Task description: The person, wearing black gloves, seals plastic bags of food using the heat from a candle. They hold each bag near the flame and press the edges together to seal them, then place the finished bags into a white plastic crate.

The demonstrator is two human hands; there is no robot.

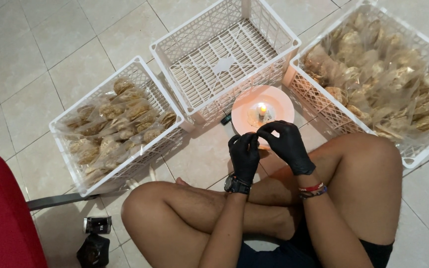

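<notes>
You sit cross-legged on the tiled floor (50,44); a full crate of bagged snacks (378,74) lies up and right of your grip, a half-filled crate (115,124) to its left, an empty crate (224,54) beyond it; just past your fingertips, a pink plate (281,101) holds a lit candle (262,112); your left hand (244,155) and right hand (288,144), black-gloved, pinch together over something too small to identify, equally near the flame.

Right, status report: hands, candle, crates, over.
Left hand and right hand gloved, pinching together above lit candle on plate. Middle crate empty. Nothing blocking.
</notes>
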